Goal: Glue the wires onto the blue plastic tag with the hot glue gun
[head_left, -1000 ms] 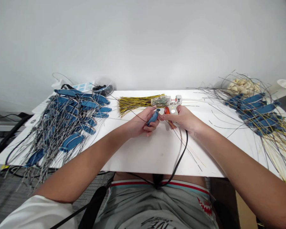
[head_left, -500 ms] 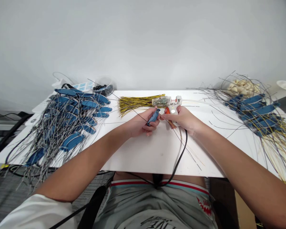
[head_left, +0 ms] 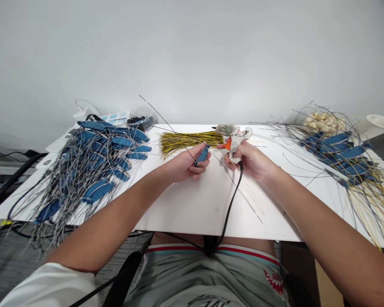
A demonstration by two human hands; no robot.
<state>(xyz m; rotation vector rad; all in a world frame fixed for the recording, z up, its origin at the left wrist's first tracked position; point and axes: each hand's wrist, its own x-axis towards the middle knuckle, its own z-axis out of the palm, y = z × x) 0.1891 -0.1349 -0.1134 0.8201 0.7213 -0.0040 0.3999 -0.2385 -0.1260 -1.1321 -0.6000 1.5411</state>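
Observation:
My left hand (head_left: 191, 164) is closed on a small blue curved piece (head_left: 202, 156), which has thin dark wires running out at both ends. Slightly to the right, my right hand (head_left: 248, 160) grips a white hot glue gun (head_left: 238, 140) with an orange trigger. The gun's nozzle points left, above a bundle of yellow and black wires (head_left: 188, 140) lying on the white table (head_left: 185, 209). A black power cord (head_left: 232, 207) hangs from the gun's handle, and a whitish glue stick (head_left: 269, 137) trails from its back.
On the left lies a heap of blue pieces with grey wires (head_left: 97, 190). Another pile of blue pieces (head_left: 355, 150) with dark and yellow wires is at the right. Behind them sit a container of black parts (head_left: 144, 122) and a heap of cream-coloured parts (head_left: 324, 122).
My right hand has lifted the glue gun and tilted it, moving it right, away from the blue piece. My left hand has shifted slightly left, with the blue piece turned more upright.

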